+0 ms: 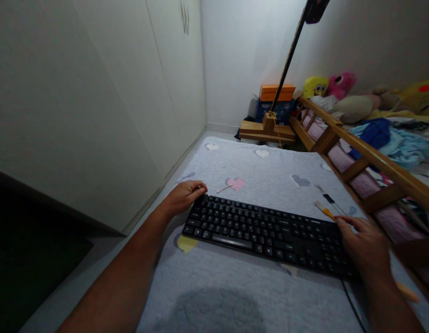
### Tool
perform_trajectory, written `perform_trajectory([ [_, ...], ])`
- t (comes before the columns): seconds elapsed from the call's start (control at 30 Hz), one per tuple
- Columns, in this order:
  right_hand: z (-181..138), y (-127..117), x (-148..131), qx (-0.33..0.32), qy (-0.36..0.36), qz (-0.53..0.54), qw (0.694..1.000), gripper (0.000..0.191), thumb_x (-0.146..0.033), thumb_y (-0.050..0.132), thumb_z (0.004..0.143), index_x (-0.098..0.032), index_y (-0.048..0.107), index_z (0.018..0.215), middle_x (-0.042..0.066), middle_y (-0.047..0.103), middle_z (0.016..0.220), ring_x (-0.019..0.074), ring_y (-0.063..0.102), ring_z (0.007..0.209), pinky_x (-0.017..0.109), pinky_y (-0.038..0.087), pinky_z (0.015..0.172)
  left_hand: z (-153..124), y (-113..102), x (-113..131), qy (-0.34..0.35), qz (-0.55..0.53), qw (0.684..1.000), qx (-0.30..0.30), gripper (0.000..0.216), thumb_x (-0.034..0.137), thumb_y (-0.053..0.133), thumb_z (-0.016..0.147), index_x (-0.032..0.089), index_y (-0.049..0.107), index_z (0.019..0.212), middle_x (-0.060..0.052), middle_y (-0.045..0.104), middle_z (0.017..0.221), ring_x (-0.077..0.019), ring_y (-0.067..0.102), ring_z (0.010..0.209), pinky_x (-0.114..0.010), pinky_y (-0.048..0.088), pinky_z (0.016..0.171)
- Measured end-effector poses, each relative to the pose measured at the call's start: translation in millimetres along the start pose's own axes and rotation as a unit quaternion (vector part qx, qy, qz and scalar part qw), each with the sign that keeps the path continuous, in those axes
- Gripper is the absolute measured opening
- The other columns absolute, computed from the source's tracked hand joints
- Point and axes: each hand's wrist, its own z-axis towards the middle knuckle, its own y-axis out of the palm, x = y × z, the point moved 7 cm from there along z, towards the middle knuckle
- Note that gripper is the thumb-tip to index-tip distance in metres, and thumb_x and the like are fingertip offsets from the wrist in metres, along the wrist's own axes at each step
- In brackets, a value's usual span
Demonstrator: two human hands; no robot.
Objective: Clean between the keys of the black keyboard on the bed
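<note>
Between left fingers, right fingers: black keyboard.

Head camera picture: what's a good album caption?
Left hand and right hand at opposite ends of a black keyboard on heart-patterned cloth.

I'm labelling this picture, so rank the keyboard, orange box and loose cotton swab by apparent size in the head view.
1. Keyboard, clearly largest
2. Orange box, farther back
3. Cotton swab, smallest

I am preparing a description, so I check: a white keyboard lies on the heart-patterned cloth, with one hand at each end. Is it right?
The colour is wrong: the head view shows a black keyboard on the heart-patterned cloth, left hand at one end, right hand at the other.
</note>
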Motion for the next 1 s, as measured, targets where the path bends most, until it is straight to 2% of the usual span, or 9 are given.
perform_trajectory([
  [0.27,0,0,0,-0.002,0.003,0.001,1.0,0.029,-0.047,0.049,0.08,-0.024,0.067,0.083,0.013,0.073,0.099,0.0337,0.065,0.1,0.046,0.047,0.091,0,1,-7,0.003,0.048,0.999,-0.004,0.018,0.023,0.057,0.082,0.021,0.075,0.082,-0.003,0.074,0.082,-0.0199,0.067,0.08,-0.032,0.049,0.077],
  [0.57,0,1,1,-0.004,-0.008,-0.004,1.0,0.031,-0.045,0.049,0.082,-0.022,0.07,0.085,0.013,0.074,0.099,0.0326,0.066,0.099,0.043,0.047,0.09,-4,-6,-4,0.004,0.095,0.995,0.012,0.019,0.025,0.059,0.082,0.02,0.077,0.083,-0.002,0.074,0.075,-0.0166,0.064,0.071,-0.025,0.044,0.066],
  [0.77,2,4,7,0.024,-0.003,0.012,1.0,0.038,-0.052,0.048,0.075,-0.022,0.071,0.078,0.012,0.074,0.093,0.0343,0.067,0.094,0.048,0.049,0.09,-5,-2,-6,-0.01,0.126,0.992,-0.02,0.02,0.021,0.058,0.083,0.019,0.078,0.087,0.0,0.072,0.072,-0.0135,0.062,0.065,-0.023,0.041,0.064],
  [1.0,3,5,12,0.022,0.002,0.012,1.0,0.04,-0.053,0.048,0.074,-0.022,0.072,0.08,0.012,0.074,0.095,0.0348,0.067,0.095,0.049,0.05,0.09,-7,-5,-3,-0.019,0.128,0.991,-0.044,0.02,0.019,0.059,0.083,0.018,0.078,0.088,0.0,0.07,0.068,-0.0131,0.061,0.064,-0.023,0.041,0.065],
])
